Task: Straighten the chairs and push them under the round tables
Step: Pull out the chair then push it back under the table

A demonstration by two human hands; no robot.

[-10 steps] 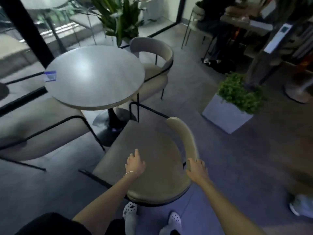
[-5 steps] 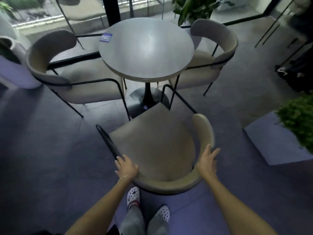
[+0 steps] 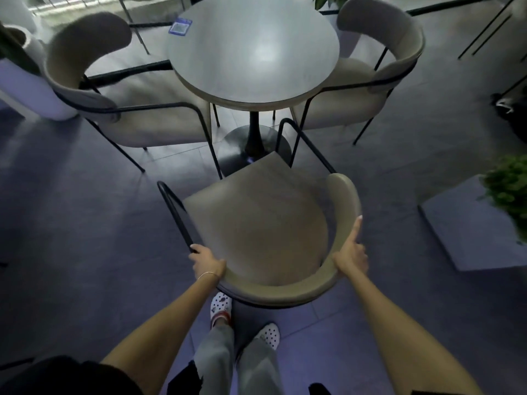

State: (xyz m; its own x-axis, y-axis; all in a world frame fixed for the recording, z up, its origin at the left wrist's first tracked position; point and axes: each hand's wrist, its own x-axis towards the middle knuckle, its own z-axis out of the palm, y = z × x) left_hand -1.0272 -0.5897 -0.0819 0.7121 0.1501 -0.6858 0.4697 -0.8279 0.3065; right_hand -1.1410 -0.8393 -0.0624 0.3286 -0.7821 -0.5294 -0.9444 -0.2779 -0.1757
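A beige chair (image 3: 256,223) with a black metal frame stands right in front of me, its seat turned at an angle to the round grey table (image 3: 253,49). My left hand (image 3: 206,262) grips the left end of its curved backrest, by the black arm rail. My right hand (image 3: 352,253) holds the right side of the backrest, thumb stretched along the rim. The front corner of the seat reaches the table's black pedestal base (image 3: 251,146). Two more beige chairs flank the table: one on the left (image 3: 128,89), one on the right (image 3: 379,72).
A small blue card (image 3: 180,25) lies on the tabletop's far left edge. A white planter box with green leaves (image 3: 482,223) sits on the floor to the right. A pale round pot (image 3: 25,78) stands at the far left. My feet in white clogs (image 3: 242,320) are behind the chair.
My view has swung left and closer to the table. My left hand slid from the seat to the backrest's left end, and my right hand moved down the backrest; the chair has turned towards the table.
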